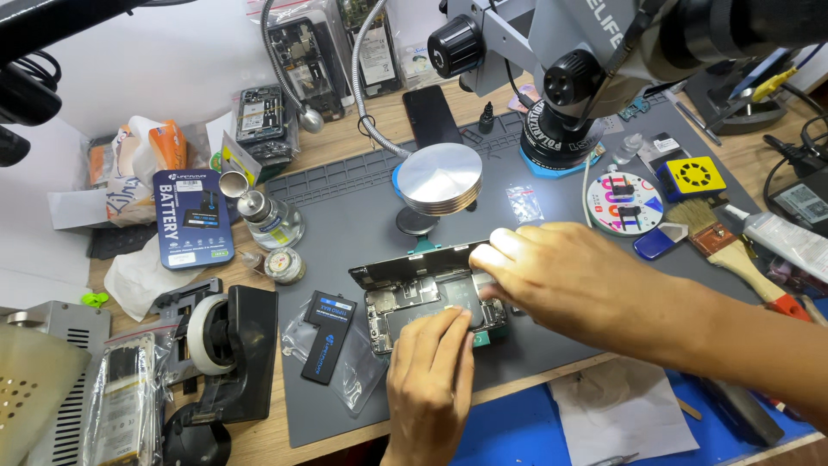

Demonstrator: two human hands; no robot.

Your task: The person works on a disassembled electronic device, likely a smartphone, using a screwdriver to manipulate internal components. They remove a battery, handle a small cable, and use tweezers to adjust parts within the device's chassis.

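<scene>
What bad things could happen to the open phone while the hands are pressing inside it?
The left hand presses fingers into the open phone, so a hard push might bend or scratch the bare parts inside. The right hand reaches across at the screen edge; a slip could strain the lifted screen. The loose battery lies close beside the phone on the grey mat, where a wrist might knock it.

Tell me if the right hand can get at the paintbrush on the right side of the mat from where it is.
Probably yes. The right hand rests on the opened phone, and the paintbrush lies just beyond its wrist with nothing on top of it; only small items sit near it.
</scene>
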